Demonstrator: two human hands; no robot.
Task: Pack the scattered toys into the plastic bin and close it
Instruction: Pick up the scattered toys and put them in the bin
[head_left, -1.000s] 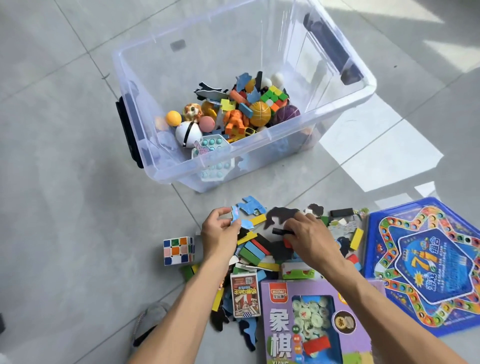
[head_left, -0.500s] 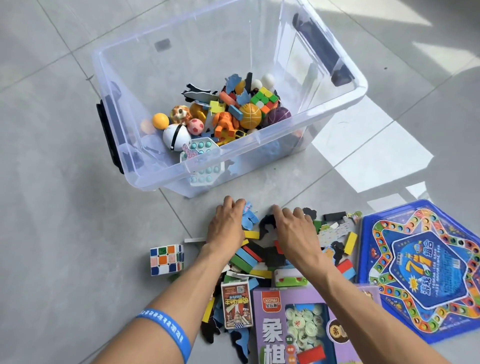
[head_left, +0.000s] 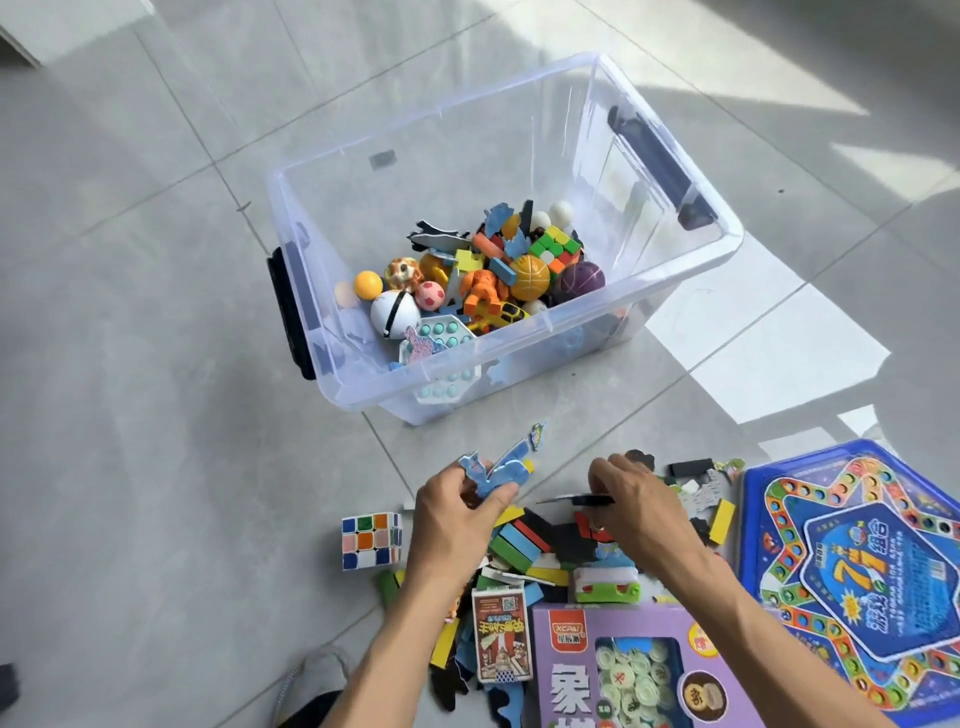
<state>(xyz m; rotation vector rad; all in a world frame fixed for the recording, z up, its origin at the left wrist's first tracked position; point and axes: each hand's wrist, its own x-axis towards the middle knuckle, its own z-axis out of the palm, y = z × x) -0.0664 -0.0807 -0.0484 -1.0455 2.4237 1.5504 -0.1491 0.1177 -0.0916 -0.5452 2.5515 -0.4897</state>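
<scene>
The clear plastic bin (head_left: 545, 325) stands open on the floor, partly filled with balls, blocks and figures, with no lid in view. In front of it lies a pile of coloured blocks and puzzle pieces (head_left: 524, 543). My left hand (head_left: 454, 519) is raised above the pile, shut on blue puzzle pieces (head_left: 501, 470). My right hand (head_left: 636, 506) is shut on a flat black puzzle piece (head_left: 569, 500), held level just over the pile.
A Rubik's cube (head_left: 371, 540) sits left of the pile. A card box (head_left: 501, 636), a purple chess box (head_left: 631, 670) and a blue hexagonal game board (head_left: 862, 566) lie nearby. My foot (head_left: 317, 675) shows at the bottom. Grey floor tiles surround everything.
Both hands pressed flat on the pile half a second ago; now they have lifted, the left holding blue puzzle pieces and the right a black piece.
</scene>
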